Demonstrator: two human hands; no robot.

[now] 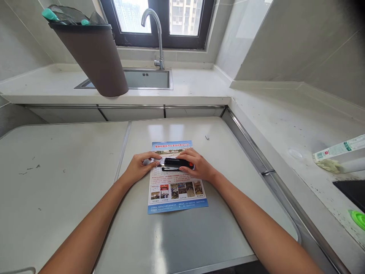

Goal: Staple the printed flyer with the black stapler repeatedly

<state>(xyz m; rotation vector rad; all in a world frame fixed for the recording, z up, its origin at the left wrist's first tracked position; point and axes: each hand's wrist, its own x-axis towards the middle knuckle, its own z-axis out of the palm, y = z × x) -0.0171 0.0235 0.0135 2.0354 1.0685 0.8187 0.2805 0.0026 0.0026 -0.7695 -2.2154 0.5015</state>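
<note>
White tabletop (176, 243) stretches beneath both hands, with a sink (148, 79) and faucet (160, 38) beyond them and a brown bin (94, 57) past the left hand. Between the hands, a black stapler (175, 163) lies over a printed flyer (176, 198). The right hand (196, 163) is closed around the stapler's right end; the left hand (142, 164) has thumb and fingertips close together at its left end, though whether they pinch anything is unclear. Farther off, beyond the right hand, lies a small staple strip (207, 137).

White table (71, 171), printed flyer (177, 178), small fragment (207, 137)
</note>
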